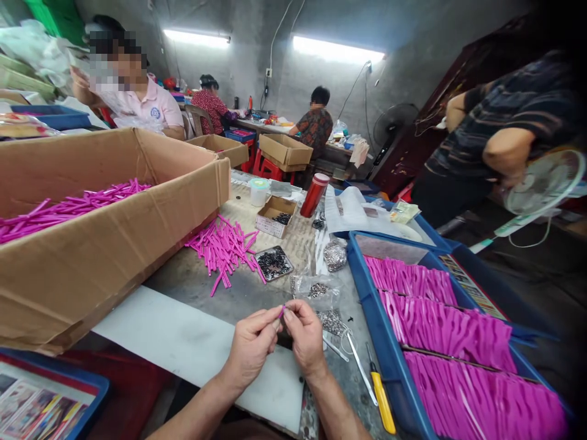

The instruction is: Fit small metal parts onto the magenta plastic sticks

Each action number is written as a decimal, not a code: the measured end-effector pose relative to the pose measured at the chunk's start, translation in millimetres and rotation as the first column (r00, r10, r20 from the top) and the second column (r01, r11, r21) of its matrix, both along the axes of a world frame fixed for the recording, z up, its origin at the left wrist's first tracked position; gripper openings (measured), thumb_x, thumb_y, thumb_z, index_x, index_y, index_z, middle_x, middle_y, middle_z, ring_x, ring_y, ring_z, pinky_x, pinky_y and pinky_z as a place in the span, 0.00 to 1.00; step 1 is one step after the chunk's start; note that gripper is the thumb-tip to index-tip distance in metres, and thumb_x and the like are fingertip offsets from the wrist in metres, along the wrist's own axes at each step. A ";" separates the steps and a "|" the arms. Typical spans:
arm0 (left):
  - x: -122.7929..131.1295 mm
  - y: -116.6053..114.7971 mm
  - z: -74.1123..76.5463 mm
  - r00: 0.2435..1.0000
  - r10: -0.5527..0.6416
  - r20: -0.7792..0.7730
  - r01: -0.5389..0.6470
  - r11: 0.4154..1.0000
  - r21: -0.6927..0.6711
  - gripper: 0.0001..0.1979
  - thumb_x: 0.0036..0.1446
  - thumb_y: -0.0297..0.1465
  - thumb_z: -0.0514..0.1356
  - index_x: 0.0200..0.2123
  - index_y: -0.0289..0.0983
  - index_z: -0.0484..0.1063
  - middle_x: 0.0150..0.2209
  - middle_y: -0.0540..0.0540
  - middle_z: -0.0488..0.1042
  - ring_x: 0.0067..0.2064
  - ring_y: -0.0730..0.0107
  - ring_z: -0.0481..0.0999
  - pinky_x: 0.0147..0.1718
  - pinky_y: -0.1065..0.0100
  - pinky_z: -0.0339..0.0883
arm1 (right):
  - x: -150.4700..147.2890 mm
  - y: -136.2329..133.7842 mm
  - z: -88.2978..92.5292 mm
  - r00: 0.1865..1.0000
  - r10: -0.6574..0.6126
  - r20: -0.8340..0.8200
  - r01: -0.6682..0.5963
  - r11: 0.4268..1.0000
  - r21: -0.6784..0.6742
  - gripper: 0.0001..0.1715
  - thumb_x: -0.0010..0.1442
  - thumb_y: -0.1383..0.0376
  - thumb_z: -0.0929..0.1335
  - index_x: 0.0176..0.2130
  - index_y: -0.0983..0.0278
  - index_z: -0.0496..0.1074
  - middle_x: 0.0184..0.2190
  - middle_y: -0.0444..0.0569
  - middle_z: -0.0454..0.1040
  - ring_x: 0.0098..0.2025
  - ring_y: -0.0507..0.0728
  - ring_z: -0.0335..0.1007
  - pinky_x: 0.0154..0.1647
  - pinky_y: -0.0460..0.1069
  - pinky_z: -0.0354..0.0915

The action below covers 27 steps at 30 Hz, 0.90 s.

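My left hand and my right hand meet over the table's near edge, fingers pinched together on one small pink tube whose tip shows between the fingertips. A loose pile of pink tubes lies further up the table. Beside it sits a small tray of dark metal parts. Clear bags of small metal parts lie just beyond my right hand.
A large cardboard box with pink tubes stands left. A blue crate of stacked pink tubes is right. A yellow-handled screwdriver, a red bottle and a small carton lie about. Other people work behind and right.
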<state>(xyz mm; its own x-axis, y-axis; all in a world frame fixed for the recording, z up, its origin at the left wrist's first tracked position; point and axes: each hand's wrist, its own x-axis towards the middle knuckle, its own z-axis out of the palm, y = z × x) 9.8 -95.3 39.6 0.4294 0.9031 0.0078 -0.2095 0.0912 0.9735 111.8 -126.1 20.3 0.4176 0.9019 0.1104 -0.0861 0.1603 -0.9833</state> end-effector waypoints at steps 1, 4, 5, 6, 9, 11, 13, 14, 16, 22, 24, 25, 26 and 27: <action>0.1 0.0 0.0 1.000 0.000 0.002 0.000 1.000 0.002 0.12 0.44 0.28 0.57 0.34 0.33 0.75 0.22 0.49 0.65 0.15 0.83 0.58 0.12 0.77 0.52 | -0.2 -0.1 -0.6 1.000 -0.010 -0.001 0.010 1.000 -0.003 0.10 0.51 0.58 0.64 0.27 0.64 0.62 0.18 0.40 0.63 0.20 0.49 0.58 0.22 0.44 0.56; 0.6 -0.1 -1.1 1.000 0.000 0.004 0.000 1.000 0.016 0.12 0.44 0.28 0.57 0.34 0.33 0.75 0.22 0.49 0.64 0.15 0.83 0.58 0.12 0.76 0.53 | -0.3 0.0 -1.4 1.000 -0.007 0.017 0.008 1.000 -0.026 0.13 0.53 0.58 0.62 0.25 0.64 0.62 0.17 0.40 0.61 0.19 0.49 0.56 0.20 0.44 0.55; 0.7 -0.1 -1.7 1.000 0.002 0.003 -0.002 1.000 0.016 0.12 0.44 0.28 0.57 0.34 0.33 0.75 0.22 0.49 0.64 0.15 0.83 0.58 0.13 0.76 0.54 | -0.2 0.0 -1.2 1.000 0.000 0.020 0.001 1.000 -0.031 0.14 0.54 0.57 0.61 0.24 0.64 0.62 0.16 0.40 0.61 0.18 0.48 0.55 0.19 0.44 0.54; 0.7 -0.1 -2.2 1.000 0.002 0.002 -0.002 1.000 0.013 0.12 0.44 0.28 0.56 0.34 0.33 0.75 0.22 0.49 0.64 0.15 0.83 0.58 0.13 0.76 0.53 | -0.1 0.1 -0.9 1.000 0.004 0.018 -0.004 0.999 -0.032 0.15 0.54 0.57 0.60 0.24 0.64 0.62 0.15 0.40 0.60 0.17 0.48 0.54 0.18 0.44 0.53; 0.2 -0.1 -3.0 1.000 -0.002 0.006 0.002 1.000 -0.006 0.12 0.45 0.27 0.56 0.35 0.33 0.75 0.22 0.49 0.64 0.15 0.83 0.58 0.12 0.77 0.52 | -0.1 0.1 0.5 1.000 -0.010 -0.007 0.010 1.000 -0.013 0.12 0.52 0.57 0.63 0.27 0.64 0.63 0.17 0.40 0.62 0.19 0.49 0.57 0.20 0.44 0.55; -0.4 -0.2 -2.8 1.000 -0.010 0.011 0.010 1.000 -0.002 0.12 0.45 0.27 0.56 0.35 0.33 0.75 0.22 0.49 0.64 0.15 0.84 0.58 0.12 0.77 0.52 | -0.1 0.1 1.0 1.000 -0.019 -0.024 0.019 1.000 -0.001 0.10 0.50 0.59 0.64 0.28 0.64 0.62 0.18 0.40 0.63 0.21 0.50 0.59 0.22 0.45 0.57; -0.7 -0.4 -2.5 1.000 -0.011 0.011 0.010 1.000 0.018 0.12 0.45 0.27 0.56 0.35 0.34 0.75 0.22 0.50 0.64 0.16 0.83 0.58 0.13 0.77 0.53 | 0.0 0.0 0.7 1.000 -0.012 -0.018 0.012 1.000 -0.003 0.09 0.51 0.60 0.64 0.26 0.64 0.62 0.18 0.40 0.63 0.20 0.49 0.59 0.22 0.45 0.57; -0.8 -0.4 -2.5 1.000 -0.009 0.007 0.009 1.000 0.028 0.12 0.45 0.27 0.56 0.35 0.34 0.75 0.22 0.50 0.64 0.16 0.83 0.58 0.13 0.77 0.53 | 0.1 -0.1 0.2 1.000 -0.003 -0.010 0.003 1.000 -0.010 0.10 0.52 0.60 0.63 0.25 0.64 0.63 0.17 0.40 0.62 0.19 0.49 0.58 0.21 0.44 0.56; -0.6 -0.5 -2.7 1.000 -0.004 -0.001 0.004 0.999 0.040 0.12 0.45 0.28 0.56 0.35 0.34 0.75 0.22 0.49 0.64 0.16 0.83 0.58 0.13 0.76 0.54 | 0.2 -0.4 -1.0 1.000 0.016 0.002 -0.016 1.000 -0.017 0.12 0.54 0.59 0.61 0.24 0.64 0.63 0.16 0.39 0.61 0.18 0.48 0.56 0.19 0.44 0.54; 0.0 -0.8 -3.1 1.000 -0.015 0.008 0.015 0.999 0.028 0.12 0.45 0.28 0.57 0.35 0.34 0.75 0.22 0.49 0.64 0.16 0.83 0.58 0.13 0.77 0.54 | -0.6 -1.1 -1.6 1.000 -0.030 0.009 0.030 1.000 0.003 0.09 0.51 0.60 0.64 0.26 0.63 0.62 0.18 0.40 0.63 0.21 0.50 0.60 0.23 0.45 0.58; 0.2 -0.9 -2.2 1.000 -0.010 0.007 0.010 0.999 0.046 0.12 0.45 0.28 0.57 0.35 0.35 0.75 0.22 0.50 0.64 0.16 0.83 0.59 0.13 0.77 0.54 | -0.5 -1.1 -1.2 1.000 -0.023 0.020 0.023 1.000 -0.002 0.10 0.52 0.60 0.63 0.25 0.63 0.62 0.17 0.40 0.62 0.20 0.50 0.59 0.22 0.45 0.57; 0.3 -0.9 -1.7 1.000 -0.007 0.005 0.007 0.999 0.054 0.12 0.45 0.28 0.57 0.34 0.35 0.75 0.22 0.50 0.64 0.16 0.83 0.59 0.14 0.77 0.54 | -0.3 -1.0 -1.3 1.000 -0.015 0.022 0.015 1.000 -0.002 0.10 0.52 0.60 0.62 0.24 0.64 0.62 0.16 0.39 0.62 0.20 0.49 0.59 0.22 0.45 0.57; 0.4 -0.8 -1.2 1.000 -0.005 0.003 0.004 0.999 0.052 0.12 0.45 0.28 0.57 0.34 0.35 0.75 0.22 0.50 0.64 0.16 0.83 0.59 0.14 0.77 0.55 | -0.1 -0.9 -1.7 1.000 -0.010 0.023 0.010 1.000 0.001 0.11 0.53 0.60 0.62 0.24 0.64 0.62 0.16 0.39 0.62 0.20 0.49 0.58 0.22 0.45 0.57; 0.5 -0.7 -0.7 1.000 -0.004 0.001 0.004 0.999 0.041 0.12 0.45 0.28 0.57 0.34 0.35 0.75 0.22 0.50 0.64 0.16 0.83 0.58 0.13 0.77 0.54 | 0.1 -0.7 -2.3 1.000 -0.007 0.026 0.007 1.000 0.006 0.10 0.53 0.60 0.62 0.25 0.64 0.62 0.17 0.39 0.62 0.20 0.49 0.58 0.22 0.45 0.57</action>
